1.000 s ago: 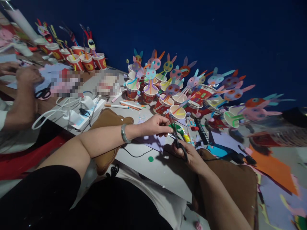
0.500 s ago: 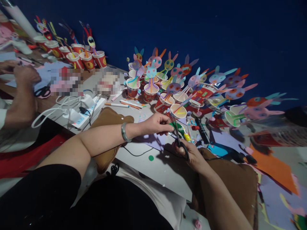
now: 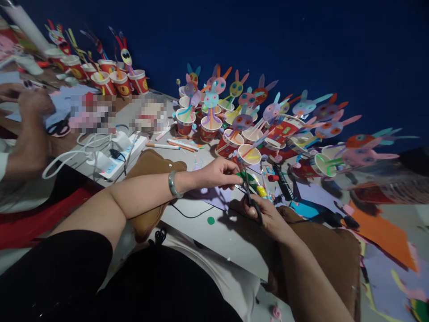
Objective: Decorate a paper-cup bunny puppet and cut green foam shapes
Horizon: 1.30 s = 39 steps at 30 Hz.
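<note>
My left hand (image 3: 221,174) pinches a piece of green paper (image 3: 250,181) by its left edge, above the middle of the table. In my right hand (image 3: 263,212) is a pair of black-handled scissors (image 3: 254,205), gripped by the handles. The blades point away from me and lie across the green paper. A small green paper disc (image 3: 211,220) rests on the table below my hands. Under my left hand lies a sheet of lilac paper (image 3: 214,197). Just beyond my hands stands a paper cup (image 3: 248,155) with strips in it.
Several red paper cups (image 3: 210,129) with paper rabbit figures fill the back. A power strip (image 3: 122,156) with white cables lies left, by pens (image 3: 162,146). Brown cushions (image 3: 149,179) flank the table. Orange paper (image 3: 382,228) lies right. Another person's hands (image 3: 33,100) work at far left.
The scissor blades look closer together across the green paper. Both my hands stay nearly where they were; the other person's hands at far left shift slightly.
</note>
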Available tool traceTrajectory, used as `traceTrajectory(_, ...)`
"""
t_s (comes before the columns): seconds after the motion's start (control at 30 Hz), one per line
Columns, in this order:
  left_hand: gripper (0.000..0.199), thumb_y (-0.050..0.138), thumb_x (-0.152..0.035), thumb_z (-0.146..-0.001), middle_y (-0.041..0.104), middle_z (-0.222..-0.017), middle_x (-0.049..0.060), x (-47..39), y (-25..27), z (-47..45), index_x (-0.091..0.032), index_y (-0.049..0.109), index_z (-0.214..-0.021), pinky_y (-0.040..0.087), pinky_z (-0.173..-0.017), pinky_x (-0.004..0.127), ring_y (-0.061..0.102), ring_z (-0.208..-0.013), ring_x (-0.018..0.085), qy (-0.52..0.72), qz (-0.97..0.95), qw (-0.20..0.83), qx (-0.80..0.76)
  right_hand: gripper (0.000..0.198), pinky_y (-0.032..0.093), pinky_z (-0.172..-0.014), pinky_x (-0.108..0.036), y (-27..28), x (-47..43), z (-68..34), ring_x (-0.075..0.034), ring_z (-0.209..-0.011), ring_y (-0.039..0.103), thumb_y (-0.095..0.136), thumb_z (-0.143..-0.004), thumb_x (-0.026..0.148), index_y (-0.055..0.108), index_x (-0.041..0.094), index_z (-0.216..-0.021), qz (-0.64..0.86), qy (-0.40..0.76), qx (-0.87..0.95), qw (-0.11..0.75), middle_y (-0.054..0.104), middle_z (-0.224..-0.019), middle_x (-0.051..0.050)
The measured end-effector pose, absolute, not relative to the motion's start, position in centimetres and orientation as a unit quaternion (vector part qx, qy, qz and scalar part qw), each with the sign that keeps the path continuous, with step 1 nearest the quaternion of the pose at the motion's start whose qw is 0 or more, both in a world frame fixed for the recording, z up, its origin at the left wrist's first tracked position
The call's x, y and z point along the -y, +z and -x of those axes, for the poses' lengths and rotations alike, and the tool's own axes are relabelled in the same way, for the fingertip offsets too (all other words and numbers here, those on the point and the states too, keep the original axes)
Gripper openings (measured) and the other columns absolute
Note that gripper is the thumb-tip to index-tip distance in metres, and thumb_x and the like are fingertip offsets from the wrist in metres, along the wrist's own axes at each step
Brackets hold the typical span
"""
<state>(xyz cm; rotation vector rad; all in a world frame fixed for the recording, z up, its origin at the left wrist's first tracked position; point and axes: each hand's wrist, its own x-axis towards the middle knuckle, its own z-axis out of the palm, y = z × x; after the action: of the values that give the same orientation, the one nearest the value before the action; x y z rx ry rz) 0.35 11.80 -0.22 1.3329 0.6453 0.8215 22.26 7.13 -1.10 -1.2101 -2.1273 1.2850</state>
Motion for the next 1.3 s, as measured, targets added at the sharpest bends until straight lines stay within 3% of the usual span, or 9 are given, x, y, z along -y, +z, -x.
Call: traceTrajectory(1.3, 0.018, 0.065, -0.023, -0.076, 0.058, -0.051, -0.003, -11.89, -0.22, -0.39, -0.013, 0.055, -0.066, 0.034, -0.042, 0.017, 0.047, -0.04, 0.004, 0.356, -0.589, 0.664, -0.291, 0.066, 0.034, -0.059, -0.028, -1.35, -7.48, -22.92, -0.015, -0.065, 0.041, 0.049, -0.076, 0.084, 0.049, 0.02, -0.066, 0.445, 0.452, 0.753, 0.172, 0.046, -0.065, 0.0)
